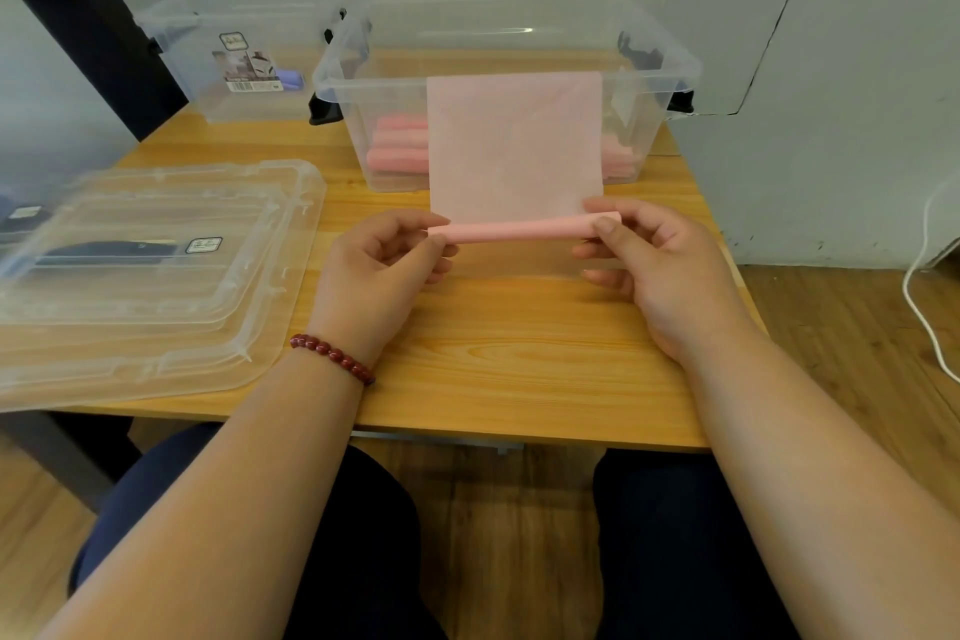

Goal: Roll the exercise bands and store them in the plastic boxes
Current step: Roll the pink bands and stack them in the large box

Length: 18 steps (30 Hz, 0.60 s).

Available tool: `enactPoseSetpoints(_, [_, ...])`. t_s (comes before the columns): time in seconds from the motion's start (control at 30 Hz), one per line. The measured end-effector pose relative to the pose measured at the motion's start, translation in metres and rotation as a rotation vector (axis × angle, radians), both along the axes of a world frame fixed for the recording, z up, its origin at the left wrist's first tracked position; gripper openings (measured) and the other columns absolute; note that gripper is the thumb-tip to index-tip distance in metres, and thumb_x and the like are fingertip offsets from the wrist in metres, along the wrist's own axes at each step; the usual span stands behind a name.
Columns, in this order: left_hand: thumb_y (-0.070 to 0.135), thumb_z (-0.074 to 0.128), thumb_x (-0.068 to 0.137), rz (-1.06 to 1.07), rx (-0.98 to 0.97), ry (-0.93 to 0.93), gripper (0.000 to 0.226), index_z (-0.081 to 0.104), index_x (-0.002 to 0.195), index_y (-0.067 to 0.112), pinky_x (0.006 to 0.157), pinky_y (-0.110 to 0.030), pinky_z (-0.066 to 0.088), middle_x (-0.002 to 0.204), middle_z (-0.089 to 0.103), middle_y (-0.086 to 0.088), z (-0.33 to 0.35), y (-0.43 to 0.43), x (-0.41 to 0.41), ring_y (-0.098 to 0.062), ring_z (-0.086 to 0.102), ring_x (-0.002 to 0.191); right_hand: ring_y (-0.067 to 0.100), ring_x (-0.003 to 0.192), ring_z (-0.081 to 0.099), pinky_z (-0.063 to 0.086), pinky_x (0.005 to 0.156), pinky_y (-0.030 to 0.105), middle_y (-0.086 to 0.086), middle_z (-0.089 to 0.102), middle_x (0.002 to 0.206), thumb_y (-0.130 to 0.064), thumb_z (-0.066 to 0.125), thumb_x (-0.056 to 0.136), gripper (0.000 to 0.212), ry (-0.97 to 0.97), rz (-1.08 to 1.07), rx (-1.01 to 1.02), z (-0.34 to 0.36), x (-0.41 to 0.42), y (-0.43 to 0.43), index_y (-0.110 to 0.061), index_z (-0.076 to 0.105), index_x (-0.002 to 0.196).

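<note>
A pink exercise band is partly rolled: its rolled end lies between my hands just above the table, and the flat rest runs up and over the front rim of the near clear plastic box. My left hand pinches the roll's left end and my right hand pinches its right end. Inside that box lie several rolled pink bands, partly hidden behind the flat band. A second clear box stands at the back left with a purple roll inside.
Two clear box lids are stacked on the table's left, overhanging its edge. The wooden table ends close to my lap. A white cable hangs on the right by the wall. A dark post stands at the back left.
</note>
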<state>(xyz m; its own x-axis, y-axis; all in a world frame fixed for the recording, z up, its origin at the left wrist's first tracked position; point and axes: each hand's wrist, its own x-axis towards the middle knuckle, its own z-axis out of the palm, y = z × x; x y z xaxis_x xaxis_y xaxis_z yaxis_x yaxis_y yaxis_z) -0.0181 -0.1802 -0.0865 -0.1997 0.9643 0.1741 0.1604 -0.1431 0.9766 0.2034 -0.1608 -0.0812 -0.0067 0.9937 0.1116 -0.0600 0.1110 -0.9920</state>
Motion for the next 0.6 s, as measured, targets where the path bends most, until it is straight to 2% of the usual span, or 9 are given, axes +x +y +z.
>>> enactPoseSetpoints(0.2, [0.006, 0.061, 0.092, 0.016, 0.012, -0.055, 0.014, 0.069, 0.095, 0.017, 0.071, -0.022, 0.056, 0.078, 0.074, 0.002, 0.0025, -0.0012, 0.0004, -0.011, 0.070, 0.076, 0.011, 0.086, 0.071, 0.055, 0.070, 0.020, -0.003, 0.072, 0.091, -0.004, 0.054, 0.096, 0.030, 0.057, 0.018, 0.015, -0.0024, -0.0048, 0.0011, -0.020, 0.060, 0.120])
enactPoseSetpoints(0.43, [0.008, 0.062, 0.092, 0.037, 0.005, -0.078, 0.009, 0.067, 0.089, 0.015, 0.071, -0.022, 0.057, 0.078, 0.073, 0.002, 0.0036, -0.0014, 0.0018, -0.012, 0.070, 0.078, 0.016, 0.086, 0.072, 0.056, 0.065, 0.021, 0.002, 0.072, 0.091, -0.007, 0.056, 0.095, 0.016, 0.108, 0.034, -0.024, -0.0006, -0.0038, 0.0012, -0.016, 0.069, 0.098])
enactPoseSetpoints(0.6, [0.010, 0.063, 0.091, 0.060, -0.005, -0.059, 0.009, 0.067, 0.088, 0.017, 0.075, -0.026, 0.057, 0.072, 0.072, 0.004, 0.0029, -0.0009, 0.0011, -0.012, 0.070, 0.075, 0.018, 0.084, 0.073, 0.054, 0.058, 0.019, 0.001, 0.072, 0.085, -0.006, 0.057, 0.094, 0.012, 0.166, 0.032, -0.075, 0.0007, -0.0056, 0.0014, -0.010, 0.068, 0.093])
